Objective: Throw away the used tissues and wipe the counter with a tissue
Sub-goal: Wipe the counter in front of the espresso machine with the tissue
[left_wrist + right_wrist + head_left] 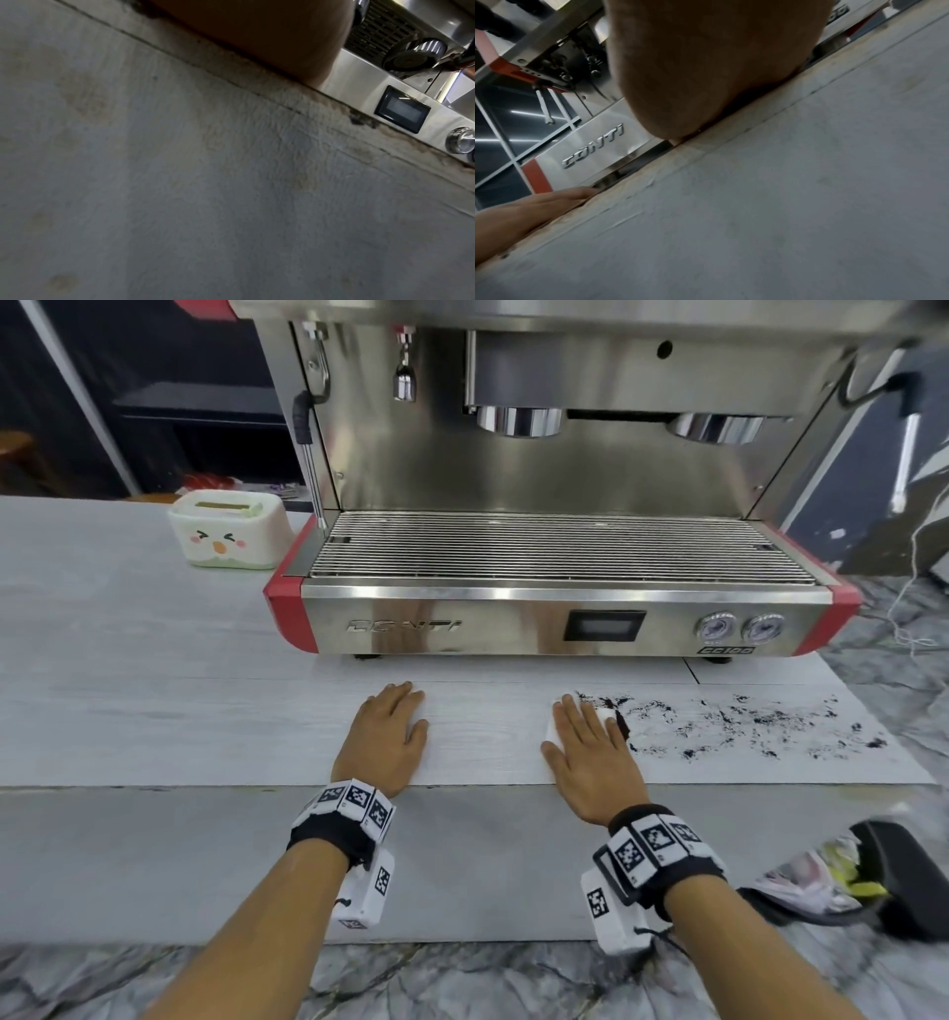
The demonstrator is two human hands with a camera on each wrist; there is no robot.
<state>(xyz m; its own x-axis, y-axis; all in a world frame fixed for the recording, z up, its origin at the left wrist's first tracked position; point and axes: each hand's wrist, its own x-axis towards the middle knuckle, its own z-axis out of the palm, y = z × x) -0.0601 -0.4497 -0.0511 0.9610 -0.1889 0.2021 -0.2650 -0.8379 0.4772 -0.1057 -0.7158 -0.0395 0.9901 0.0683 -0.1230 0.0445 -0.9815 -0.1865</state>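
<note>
- Head view: right hand [590,752] presses flat on the tissue [602,714]; dark grounds [739,726] spread to its right on the counter [154,711]. Left hand [390,731] lies flat, empty.
- Left wrist view: only palm and counter show.
- Right wrist view: tissue hidden under the palm.

The coffee machine [560,588] is showing its brand name, "CONTI", in raised silver letters on the left of its shiny front panel. The same word [593,148] is showing clearly in the right wrist view. A small black plate [725,650] low on the right of that panel, under the two round dials [739,628], is reading "CC100". The black-and-white square codes on the wrist bands are not carrying any words.
</note>
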